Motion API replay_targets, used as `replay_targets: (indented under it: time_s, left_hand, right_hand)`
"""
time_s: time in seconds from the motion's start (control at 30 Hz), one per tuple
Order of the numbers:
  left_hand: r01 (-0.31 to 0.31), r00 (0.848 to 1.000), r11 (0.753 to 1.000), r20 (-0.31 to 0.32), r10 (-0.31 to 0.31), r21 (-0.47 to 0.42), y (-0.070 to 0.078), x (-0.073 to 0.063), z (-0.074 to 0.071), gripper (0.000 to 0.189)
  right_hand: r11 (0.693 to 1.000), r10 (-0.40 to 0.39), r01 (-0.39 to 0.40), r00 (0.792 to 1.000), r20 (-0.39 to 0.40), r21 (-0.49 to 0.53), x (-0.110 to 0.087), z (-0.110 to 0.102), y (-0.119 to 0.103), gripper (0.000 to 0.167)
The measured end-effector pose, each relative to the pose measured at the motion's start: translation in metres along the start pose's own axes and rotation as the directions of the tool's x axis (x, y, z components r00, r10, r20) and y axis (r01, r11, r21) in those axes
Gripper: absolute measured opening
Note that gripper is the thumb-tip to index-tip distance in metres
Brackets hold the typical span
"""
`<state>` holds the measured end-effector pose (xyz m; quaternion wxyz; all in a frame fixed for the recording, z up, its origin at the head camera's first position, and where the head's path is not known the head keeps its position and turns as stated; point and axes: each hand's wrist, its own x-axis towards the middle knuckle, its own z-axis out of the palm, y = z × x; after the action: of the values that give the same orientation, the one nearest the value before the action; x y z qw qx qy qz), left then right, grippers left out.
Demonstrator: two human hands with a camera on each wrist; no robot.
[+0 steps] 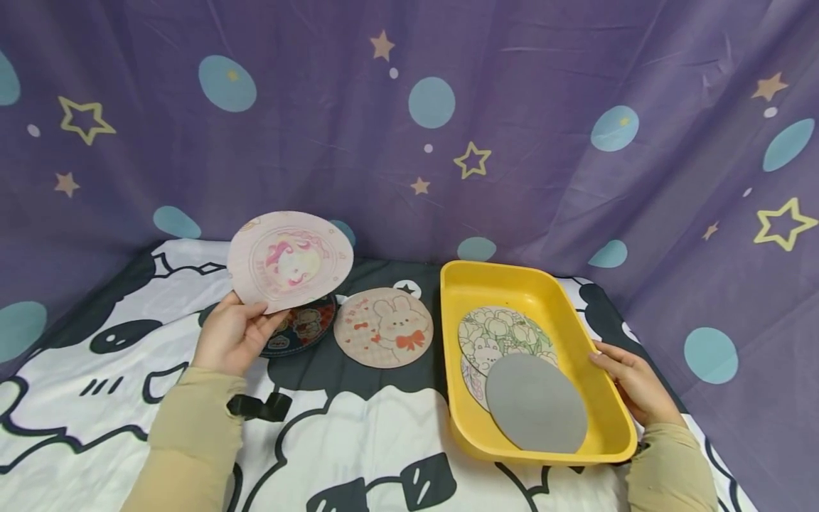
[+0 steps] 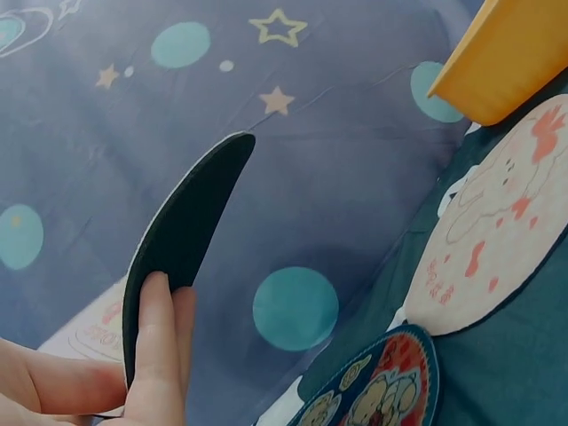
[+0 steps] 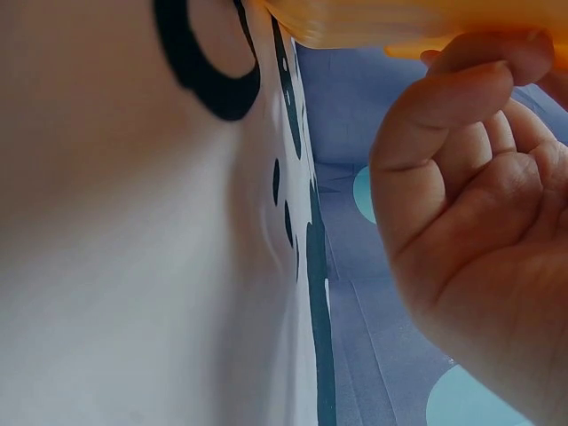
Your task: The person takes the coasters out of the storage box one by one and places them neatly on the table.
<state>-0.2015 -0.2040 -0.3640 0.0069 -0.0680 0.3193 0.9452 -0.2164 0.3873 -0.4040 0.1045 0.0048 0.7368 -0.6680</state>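
My left hand (image 1: 238, 333) pinches a round pink mat (image 1: 246, 267) by its lower edge, thumb on the printed face and fingers behind. The mat is raised and tilted; its dark backing (image 2: 182, 235) faces the left wrist camera. Below it lies a dark round mat (image 1: 311, 323), partly hidden by the raised one. Beside that is a beige rabbit mat (image 1: 361, 331). My right hand (image 1: 640, 387) grips the right side of a yellow tray (image 1: 456, 277). Inside the tray, a grey mat (image 1: 536, 405), seen plain side up, overlaps a green-and-white flower mat (image 1: 505, 327) and another printed mat (image 1: 472, 384).
A black-and-white cartoon cloth (image 1: 358, 441) covers the table. Behind it hangs a purple curtain (image 1: 537, 206) with stars and blue dots, close to the tray's far end. A black strap (image 1: 259, 407) sits at the left wrist.
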Motion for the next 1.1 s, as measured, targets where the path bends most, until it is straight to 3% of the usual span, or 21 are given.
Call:
replay_targets:
  time_s: [0.13,0.37,0.63,0.8,1.1]
  left_hand:
    - [-0.007,0.999,0.998,-0.043,0.004,-0.059,0.003,0.001,-0.007,0.049]
    - [-0.021,0.993,0.998,-0.118,0.014,-0.054,0.006,0.004,-0.013,0.054]
    - [-0.056,0.990,0.992,-0.132,0.041,-0.110,0.013,0.007,-0.025,0.065]
    - [-0.090,0.989,0.975,-0.134,0.063,-0.205,0.020,0.008,-0.034,0.057]
    - [-0.130,0.982,0.947,-0.169,0.083,-0.294,0.032,0.009,-0.044,0.045]
  right_hand:
    - [1.000,0.004,-0.004,1.000,-0.002,0.002,0.000,0.000,0.000,0.024]
    - [1.000,0.007,-0.007,1.000,-0.007,0.004,0.000,0.000,0.000,0.024]
    - [1.000,0.007,-0.007,1.000,0.000,0.002,0.001,0.000,0.000,0.025]
    - [1.000,0.016,-0.017,1.000,-0.007,-0.002,0.000,0.001,0.000,0.023]
    - [1.000,0.012,-0.012,1.000,-0.004,0.011,-0.001,0.000,0.000,0.024]
